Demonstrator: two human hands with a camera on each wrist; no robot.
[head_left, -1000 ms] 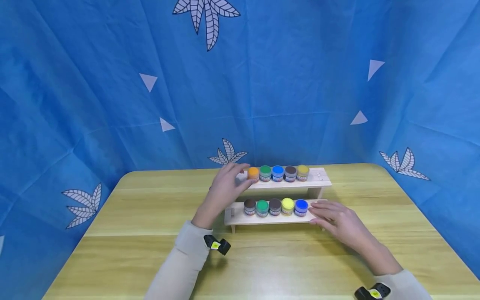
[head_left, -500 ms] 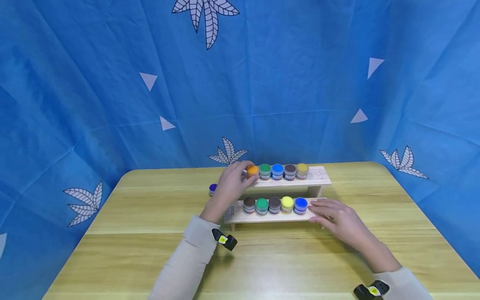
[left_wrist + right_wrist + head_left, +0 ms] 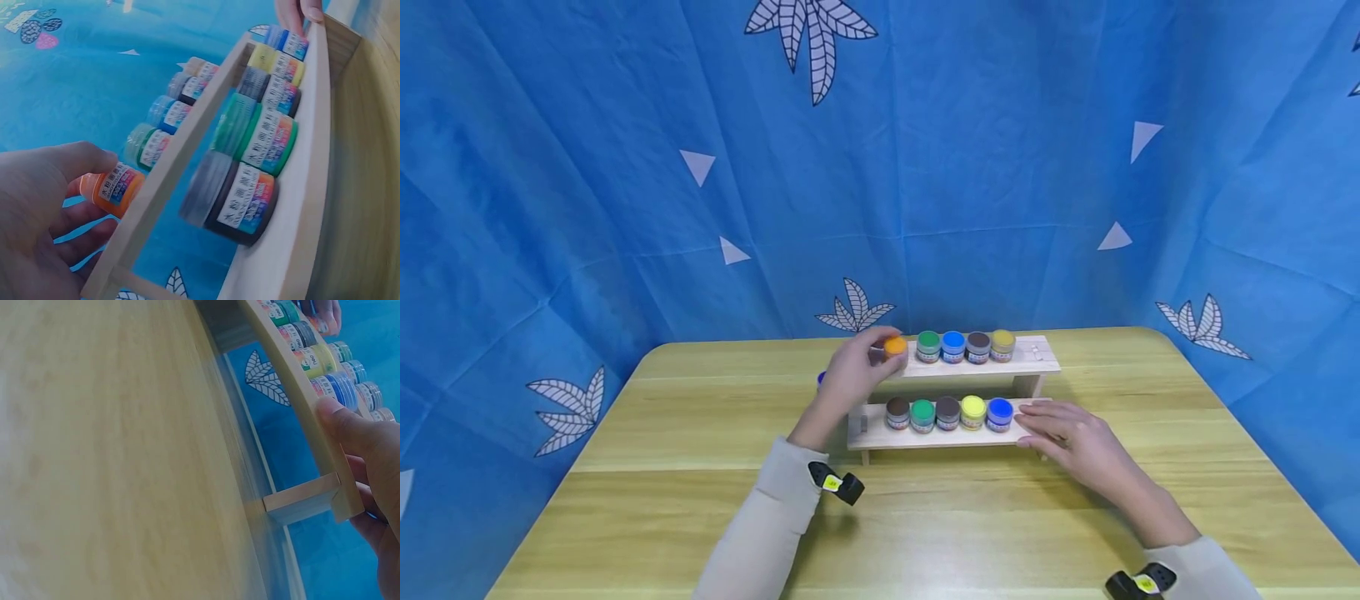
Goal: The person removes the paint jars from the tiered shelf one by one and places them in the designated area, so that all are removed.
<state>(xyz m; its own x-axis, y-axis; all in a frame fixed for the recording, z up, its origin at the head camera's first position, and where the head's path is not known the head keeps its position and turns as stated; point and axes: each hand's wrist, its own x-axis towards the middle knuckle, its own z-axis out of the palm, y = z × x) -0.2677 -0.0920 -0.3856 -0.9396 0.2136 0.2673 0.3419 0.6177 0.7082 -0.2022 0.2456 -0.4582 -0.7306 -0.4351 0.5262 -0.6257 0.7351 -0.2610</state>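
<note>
My left hand (image 3: pixel 852 372) pinches an orange paint jar (image 3: pixel 895 346) between thumb and fingers at the left end of the upper wooden shelf (image 3: pixel 1041 360). In the left wrist view, the thumb lies on the top of the orange jar (image 3: pixel 114 190), its label facing the camera. My right hand (image 3: pixel 1078 440) grips the right end of the lower wooden shelf (image 3: pixel 868 435); the right wrist view has the thumb (image 3: pixel 340 419) at the front edge beside a blue jar (image 3: pixel 337 389), with fingers behind the board. Green, blue, dark and ochre jars stand right of the orange one.
On the lower shelf a row holds a brown jar (image 3: pixel 898 413), a green jar (image 3: pixel 922 416), a dark jar (image 3: pixel 948 412) and a yellow jar (image 3: pixel 973 412). A purple-lidded jar (image 3: pixel 821 378) peeks out behind my left wrist. A blue cloth (image 3: pixel 1000 167) hangs behind the table (image 3: pixel 700 500).
My left hand closed in on the orange jar and has shifted it left, widening the gap to the green jar. The purple-lidded jar came into sight. My right hand stays at the lower shelf's end.
</note>
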